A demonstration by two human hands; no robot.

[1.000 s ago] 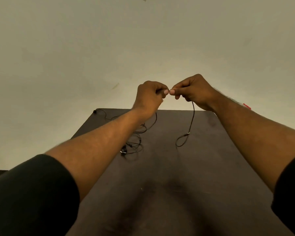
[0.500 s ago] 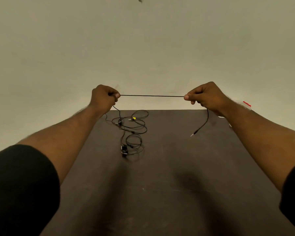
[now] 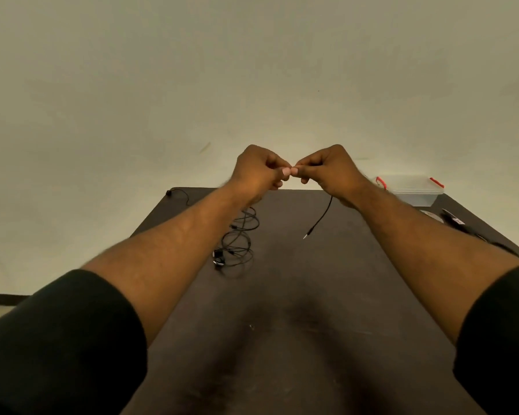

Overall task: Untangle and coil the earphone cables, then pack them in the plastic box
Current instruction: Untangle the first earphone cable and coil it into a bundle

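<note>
Between both hands' pinching fingers (image 3: 286, 172), the earphone cable (image 3: 322, 215)

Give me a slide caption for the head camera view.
Both hands, left hand and right hand, pinch an earphone cable above the table, plastic box behind.

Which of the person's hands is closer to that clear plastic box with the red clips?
The right hand. The plastic box sits at the table's far right corner, just beyond that hand's wrist. The left hand is farther away, on the other side of the right hand.
</note>
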